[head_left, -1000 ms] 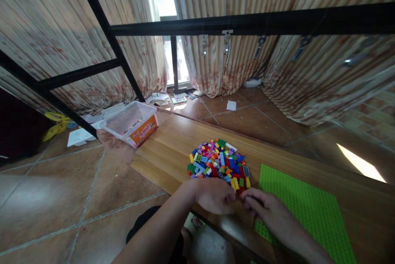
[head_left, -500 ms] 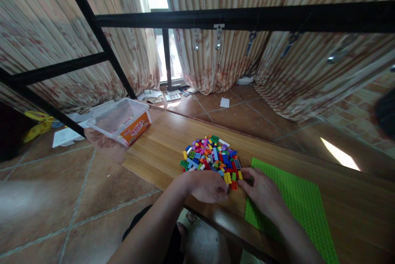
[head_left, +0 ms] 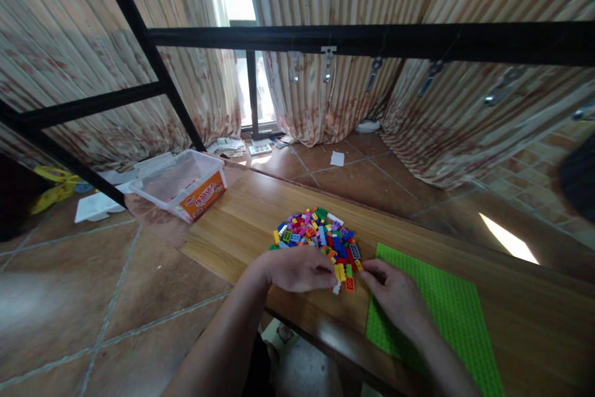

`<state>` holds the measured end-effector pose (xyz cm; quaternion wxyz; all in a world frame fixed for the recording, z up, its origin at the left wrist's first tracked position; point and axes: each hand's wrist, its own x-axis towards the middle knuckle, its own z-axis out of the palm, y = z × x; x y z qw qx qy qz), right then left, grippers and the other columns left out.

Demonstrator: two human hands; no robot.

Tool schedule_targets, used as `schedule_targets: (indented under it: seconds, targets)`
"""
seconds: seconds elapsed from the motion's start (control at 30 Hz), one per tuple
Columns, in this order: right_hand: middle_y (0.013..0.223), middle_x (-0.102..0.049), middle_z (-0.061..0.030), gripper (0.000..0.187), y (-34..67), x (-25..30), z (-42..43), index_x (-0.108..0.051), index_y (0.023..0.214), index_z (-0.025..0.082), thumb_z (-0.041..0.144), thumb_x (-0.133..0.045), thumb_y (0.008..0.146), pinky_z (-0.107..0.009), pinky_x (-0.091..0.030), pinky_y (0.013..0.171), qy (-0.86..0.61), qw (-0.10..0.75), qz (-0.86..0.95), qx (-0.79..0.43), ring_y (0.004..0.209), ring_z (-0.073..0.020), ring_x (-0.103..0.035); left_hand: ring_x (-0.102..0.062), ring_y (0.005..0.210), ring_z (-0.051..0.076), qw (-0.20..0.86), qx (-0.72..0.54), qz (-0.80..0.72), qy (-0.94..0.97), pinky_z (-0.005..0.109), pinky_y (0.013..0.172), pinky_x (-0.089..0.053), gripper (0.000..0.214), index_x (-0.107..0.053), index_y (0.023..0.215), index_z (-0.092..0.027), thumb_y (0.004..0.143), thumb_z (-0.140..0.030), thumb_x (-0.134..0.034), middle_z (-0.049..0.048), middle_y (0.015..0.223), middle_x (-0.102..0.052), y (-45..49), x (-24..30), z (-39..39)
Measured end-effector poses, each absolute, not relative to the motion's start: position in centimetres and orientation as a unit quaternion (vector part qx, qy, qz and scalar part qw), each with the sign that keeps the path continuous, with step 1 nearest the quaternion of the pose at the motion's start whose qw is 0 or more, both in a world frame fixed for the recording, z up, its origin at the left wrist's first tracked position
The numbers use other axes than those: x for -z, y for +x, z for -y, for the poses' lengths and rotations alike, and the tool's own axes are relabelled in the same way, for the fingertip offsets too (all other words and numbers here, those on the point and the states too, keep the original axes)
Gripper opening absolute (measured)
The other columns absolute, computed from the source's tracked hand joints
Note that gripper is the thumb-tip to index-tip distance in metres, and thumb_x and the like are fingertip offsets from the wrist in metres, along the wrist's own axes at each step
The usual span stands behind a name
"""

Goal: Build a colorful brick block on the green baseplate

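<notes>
A heap of small coloured bricks [head_left: 318, 233] lies on a wooden table [head_left: 246, 223]. My left hand [head_left: 292, 269] rests palm down on the near edge of the heap, fingers stretched toward a white brick [head_left: 336, 288] and an orange brick [head_left: 349, 283]. My right hand [head_left: 395, 295] lies over the left end of a green baseplate [head_left: 446, 310], with its fingers curled beside the heap's right edge. Whether those fingers hold a brick is hidden.
A clear plastic box [head_left: 179, 183] with an orange label stands at the table's far left corner. A black metal frame [head_left: 325, 38] crosses above the table. Striped curtains hang behind, and papers [head_left: 337, 158] lie on the tiled floor.
My left hand has slid forward onto the near edge of the heap and flattened out. My right hand has stayed at the baseplate's left end. The camera has shifted slightly.
</notes>
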<state>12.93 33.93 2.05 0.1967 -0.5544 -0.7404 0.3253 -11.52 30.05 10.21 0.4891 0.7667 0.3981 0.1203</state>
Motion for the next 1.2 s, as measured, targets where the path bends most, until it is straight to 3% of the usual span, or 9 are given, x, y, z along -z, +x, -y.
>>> schedule_targets:
  seconds: [0.17,0.3,0.4,0.67,0.9,1.2]
  targets:
    - [0.092,-0.075,-0.0047,0.037,13.0,-2.2,-33.9,-0.071,0.092,0.024,0.053,-0.049,0.084,-0.036,-0.049,0.078,-0.567,0.237,0.722,-0.318,0.084,-0.0230,-0.069,-0.056,0.072,0.012,0.535,-0.382,-0.438,0.613,0.022,0.067,-0.045,0.031,-0.068,0.091,-0.013,0.087,-0.044,-0.060,0.0035,0.080,-0.064,-13.4,-10.9,-30.2]
    - [0.095,-0.076,-0.0069,0.039,12.4,-2.5,-35.0,-0.071,0.092,0.023,0.053,-0.049,0.083,-0.036,-0.050,0.080,-0.598,0.276,0.696,-0.287,0.089,-0.0241,-0.069,-0.060,0.069,0.012,0.501,-0.600,-0.479,0.400,0.023,0.070,-0.049,0.033,-0.069,0.081,-0.013,0.076,-0.046,-0.072,0.0045,0.077,-0.068,-14.1,-11.7,-30.9]
    - [0.093,-0.076,-0.0059,0.035,10.3,-3.7,-37.3,-0.071,0.094,0.023,0.048,-0.048,0.084,-0.035,-0.049,0.078,-0.587,0.257,0.719,-0.269,0.085,-0.0223,-0.069,-0.059,0.062,0.009,0.475,-0.684,-0.473,0.286,0.020,0.064,-0.048,0.032,-0.067,0.074,-0.013,0.070,-0.044,-0.077,0.0021,0.069,-0.066,-14.0,-11.9,-31.5]
    - [0.091,-0.075,-0.0065,0.022,4.5,-5.5,-43.8,-0.072,0.090,0.020,0.030,-0.054,0.083,-0.031,-0.047,0.075,-0.551,0.150,0.799,-0.189,0.085,-0.0203,-0.068,-0.057,0.056,0.007,0.483,-0.723,-0.447,0.209,0.019,0.060,-0.047,0.031,-0.065,0.070,-0.013,0.065,-0.040,-0.079,0.0009,0.064,-0.064,-13.9,-12.0,-32.1]
    - [0.106,-0.072,-0.0074,0.030,3.4,-4.4,-44.4,-0.072,0.102,0.019,0.027,-0.048,0.086,-0.031,-0.047,0.083,-0.503,0.118,0.840,-0.169,0.093,-0.0190,-0.066,-0.057,0.058,0.008,0.485,-0.730,-0.445,0.183,0.020,0.061,-0.048,0.031,-0.065,0.071,-0.013,0.065,-0.040,-0.078,0.0011,0.066,-0.065,-14.9,-11.8,-31.9]
    - [0.101,-0.071,-0.0068,0.037,0.7,-3.4,-46.0,-0.074,0.101,0.020,0.010,-0.055,0.071,-0.031,-0.046,0.087,-0.450,0.080,0.877,-0.148,0.094,-0.0194,-0.063,-0.055,0.057,0.007,0.478,-0.726,-0.459,0.187,0.020,0.061,-0.045,0.025,-0.064,0.071,-0.013,0.070,-0.035,-0.073,0.0002,0.067,-0.064,-15.1,-11.7,-31.8]
